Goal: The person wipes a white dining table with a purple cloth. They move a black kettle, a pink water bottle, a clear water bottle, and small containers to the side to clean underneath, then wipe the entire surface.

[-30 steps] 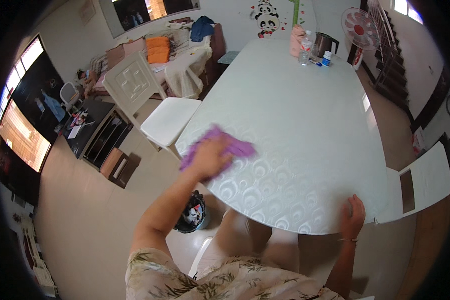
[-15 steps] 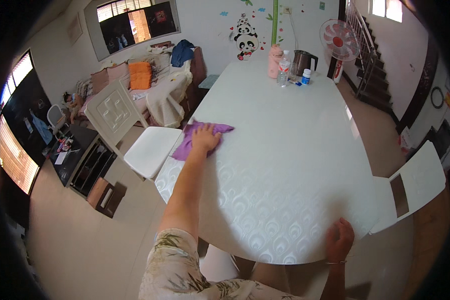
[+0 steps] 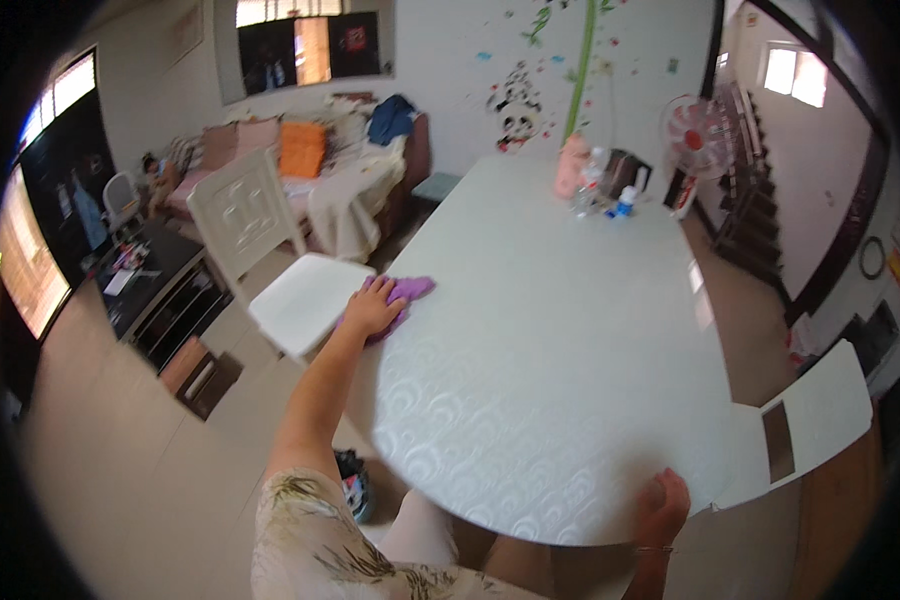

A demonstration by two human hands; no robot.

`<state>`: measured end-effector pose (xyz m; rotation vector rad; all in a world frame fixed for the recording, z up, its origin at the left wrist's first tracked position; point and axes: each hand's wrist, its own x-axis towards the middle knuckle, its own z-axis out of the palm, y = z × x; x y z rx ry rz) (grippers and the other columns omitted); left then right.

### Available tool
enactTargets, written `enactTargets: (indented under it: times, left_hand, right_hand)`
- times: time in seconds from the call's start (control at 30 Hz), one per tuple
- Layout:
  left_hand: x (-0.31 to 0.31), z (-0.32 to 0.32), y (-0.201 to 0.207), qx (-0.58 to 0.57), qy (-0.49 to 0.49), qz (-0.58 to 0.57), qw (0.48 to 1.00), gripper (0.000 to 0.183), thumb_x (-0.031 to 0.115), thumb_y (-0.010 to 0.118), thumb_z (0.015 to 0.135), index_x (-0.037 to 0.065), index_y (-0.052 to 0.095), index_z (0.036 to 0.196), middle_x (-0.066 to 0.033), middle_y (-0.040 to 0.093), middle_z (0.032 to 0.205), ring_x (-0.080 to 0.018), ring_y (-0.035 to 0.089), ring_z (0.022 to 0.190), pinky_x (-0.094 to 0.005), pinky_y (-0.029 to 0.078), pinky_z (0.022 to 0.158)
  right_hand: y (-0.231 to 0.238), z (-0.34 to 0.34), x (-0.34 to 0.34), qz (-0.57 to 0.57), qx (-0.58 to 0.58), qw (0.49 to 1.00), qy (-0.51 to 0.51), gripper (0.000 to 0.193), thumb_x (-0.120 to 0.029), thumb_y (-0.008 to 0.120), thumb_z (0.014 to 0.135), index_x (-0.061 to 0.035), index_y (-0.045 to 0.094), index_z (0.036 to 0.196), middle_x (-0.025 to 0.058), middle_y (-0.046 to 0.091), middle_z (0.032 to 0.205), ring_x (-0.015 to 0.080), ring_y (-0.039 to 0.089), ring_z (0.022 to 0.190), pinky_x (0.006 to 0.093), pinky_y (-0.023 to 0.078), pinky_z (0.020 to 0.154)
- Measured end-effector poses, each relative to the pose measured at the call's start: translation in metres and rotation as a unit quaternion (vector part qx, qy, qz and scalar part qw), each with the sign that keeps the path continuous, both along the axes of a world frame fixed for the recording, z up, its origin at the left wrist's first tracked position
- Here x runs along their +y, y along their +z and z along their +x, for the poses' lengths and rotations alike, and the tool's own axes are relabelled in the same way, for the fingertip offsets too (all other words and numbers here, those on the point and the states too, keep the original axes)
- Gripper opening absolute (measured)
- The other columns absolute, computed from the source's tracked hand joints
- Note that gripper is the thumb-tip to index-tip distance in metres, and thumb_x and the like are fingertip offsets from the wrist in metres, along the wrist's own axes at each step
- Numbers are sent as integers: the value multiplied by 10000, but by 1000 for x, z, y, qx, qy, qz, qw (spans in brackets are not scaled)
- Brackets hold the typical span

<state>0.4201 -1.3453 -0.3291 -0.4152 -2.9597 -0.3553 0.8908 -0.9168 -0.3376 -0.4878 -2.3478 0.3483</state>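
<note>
Purple cloth [image 3: 402,297] at nine o'clock on the white tabletop [image 3: 560,360], right by its edge; my left hand [image 3: 372,308] flat on it, fingers spread, pinning not clutching; right hand [image 3: 662,505] curled over the near rim at five o'clock; best keep pressure even, strokes overlapping.

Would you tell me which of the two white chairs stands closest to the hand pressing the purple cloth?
The white chair on the table's left side, right beside the left hand on the purple cloth; the other chair stands far right.

Long white patterned table [image 3: 560,330]; purple cloth [image 3: 402,296] under left hand [image 3: 372,308]; bottles, pink container [image 3: 571,166] clustered at far end.
</note>
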Motion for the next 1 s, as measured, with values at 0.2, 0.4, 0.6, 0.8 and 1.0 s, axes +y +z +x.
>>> enactTargets:
  times: [0.2,0.4,0.6,0.8,1.0]
  left_hand:
    - [-30,130,-5,46,-52,24,997,675,530,465,909,91,449,1420,-143,396,1496,-366,331,1388,-503,219,1144]
    - [8,246,1,58,-121,65,989,594,451,525,898,56,532,1341,-166,469,1432,-364,421,1323,-511,249,1128]
    - [-16,215,-7,69,-298,155,939,441,343,577,873,93,637,1232,-130,589,1313,-297,525,1231,-464,347,1070]
    - [-73,141,-10,168,-180,153,957,447,347,559,846,65,655,1179,-153,626,1245,-355,568,1155,-488,398,1016]
    - [-5,243,-6,156,-284,194,926,471,313,646,753,18,649,1120,-187,636,1191,-362,613,1028,-451,467,924]
  right_hand:
    - [-2,4,0,-56,-31,998,-18,250,-162,611,832,-7,640,1025,189,621,1194,376,568,1113,476,426,979]
    - [-8,3,4,-20,-40,999,7,268,-146,620,839,12,626,1055,207,599,1232,370,561,1128,460,426,982]
    - [-21,6,26,-46,-6,999,28,272,-113,648,818,8,631,1061,204,602,1230,368,561,1137,457,427,985]
    - [-13,-1,13,-23,-19,999,28,254,-143,651,848,-3,636,1059,186,614,1220,360,559,1141,451,421,989]
    - [-11,0,13,-24,-23,999,9,259,-171,647,865,-7,632,1066,192,615,1209,363,557,1142,460,422,981]
